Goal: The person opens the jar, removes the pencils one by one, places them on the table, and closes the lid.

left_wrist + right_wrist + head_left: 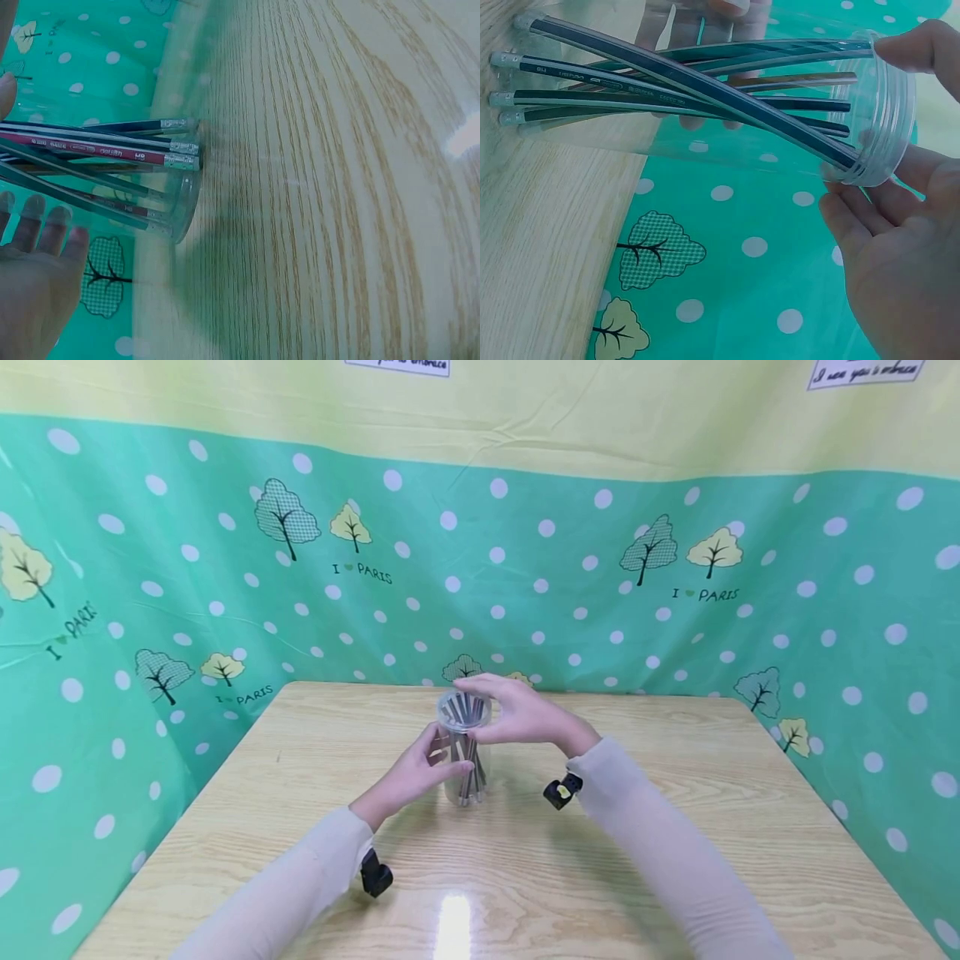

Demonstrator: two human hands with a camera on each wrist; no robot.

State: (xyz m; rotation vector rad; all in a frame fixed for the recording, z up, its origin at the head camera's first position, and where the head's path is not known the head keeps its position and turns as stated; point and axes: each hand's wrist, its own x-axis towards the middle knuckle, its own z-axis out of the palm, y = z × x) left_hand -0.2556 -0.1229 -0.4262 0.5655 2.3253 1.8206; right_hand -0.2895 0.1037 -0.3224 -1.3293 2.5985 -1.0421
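A clear cylindrical jar (453, 787) stands upright on the table, holding several dark pencils (471, 768), eraser ends down; one red pencil (112, 152) shows in the left wrist view. My left hand (408, 778) grips the jar's body from the left, its fingers behind the wall and thumb across the front. At the top, my right hand (521, 712) holds the clear ridged lid or rim (891, 112), thumb on one side and fingers on the other. Whether this top piece is separate from the jar, I cannot tell.
The light wood table (315, 735) extends around the jar, with a bright reflection (453, 927) near the front. A green and yellow patterned cloth (525, 577) hangs behind it and along both sides. A black wrist device (377, 874) shows below the left sleeve, another (562, 791) by the right.
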